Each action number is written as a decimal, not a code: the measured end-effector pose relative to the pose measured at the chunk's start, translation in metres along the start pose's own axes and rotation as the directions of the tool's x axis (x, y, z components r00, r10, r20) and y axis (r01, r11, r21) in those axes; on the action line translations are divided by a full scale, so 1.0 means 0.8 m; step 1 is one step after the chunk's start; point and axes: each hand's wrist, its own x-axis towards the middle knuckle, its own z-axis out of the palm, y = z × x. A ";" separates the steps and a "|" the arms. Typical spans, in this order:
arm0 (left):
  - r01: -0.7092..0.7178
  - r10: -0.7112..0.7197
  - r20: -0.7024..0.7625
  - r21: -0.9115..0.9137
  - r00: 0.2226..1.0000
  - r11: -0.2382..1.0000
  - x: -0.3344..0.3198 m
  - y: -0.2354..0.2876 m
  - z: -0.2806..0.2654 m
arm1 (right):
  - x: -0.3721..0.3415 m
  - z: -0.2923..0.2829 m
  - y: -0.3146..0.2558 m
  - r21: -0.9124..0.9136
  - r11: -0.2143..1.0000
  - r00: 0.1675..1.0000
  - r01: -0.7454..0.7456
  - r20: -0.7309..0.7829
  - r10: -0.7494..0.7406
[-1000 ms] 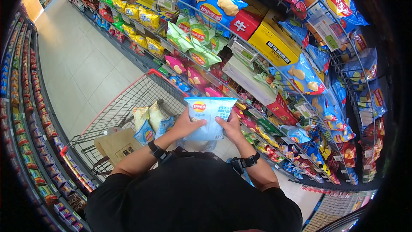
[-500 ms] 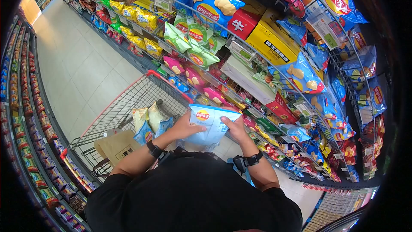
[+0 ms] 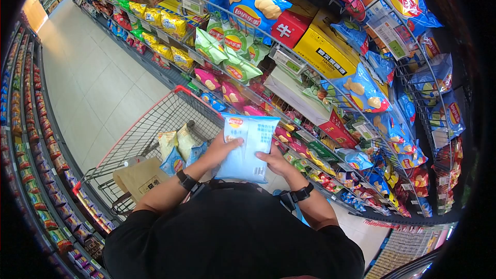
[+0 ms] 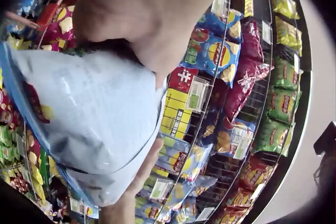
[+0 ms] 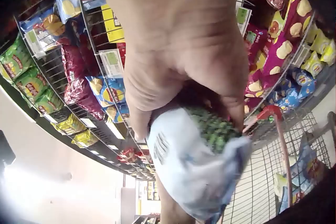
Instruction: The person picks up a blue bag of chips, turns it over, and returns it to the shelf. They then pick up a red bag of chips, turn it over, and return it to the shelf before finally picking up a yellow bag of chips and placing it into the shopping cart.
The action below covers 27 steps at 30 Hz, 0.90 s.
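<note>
A pale blue Lay's chip bag (image 3: 247, 147) is held in front of the chest, its printed face turned up to the head camera and a barcode near its lower corner. My left hand (image 3: 219, 152) grips its left edge, thumb lying across the face. On the opposite edge my right hand (image 3: 278, 162) grips lower down, thumb also on the face. In the left wrist view the bag (image 4: 100, 108) spans below the left hand (image 4: 142, 22). The right wrist view shows the right hand (image 5: 184, 61) with its fingers around the bag (image 5: 178, 155).
A wire shopping cart (image 3: 103, 180) stands ahead to the left, carrying several chip bags (image 3: 178, 147) and a brown paper bag (image 3: 140, 178). Shelves with chip bags (image 3: 258, 8) and a yellow box (image 3: 328, 46) run along the right. Another snack shelf (image 3: 39, 165) lines the left of the tiled aisle (image 3: 98, 72).
The bag first tipped and creased, then came back to show its face flat to the head camera. The right hand has moved from the upper edge to lower on the side. The left keeps its grip.
</note>
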 end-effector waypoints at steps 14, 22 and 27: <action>0.204 -0.205 -0.003 0.121 0.979 0.972 0.010 -0.022 -0.014 | 0.012 -0.004 0.002 0.250 0.955 0.955 -0.159 -0.208 0.213; 0.263 -0.264 0.026 0.033 0.964 0.964 0.004 -0.008 -0.008 | 0.015 -0.004 0.007 0.351 0.918 0.954 -0.186 -0.160 0.254; 0.226 -0.227 0.012 0.044 0.974 0.973 0.002 -0.010 -0.012 | 0.017 -0.002 0.011 0.364 0.911 0.961 -0.192 -0.118 0.250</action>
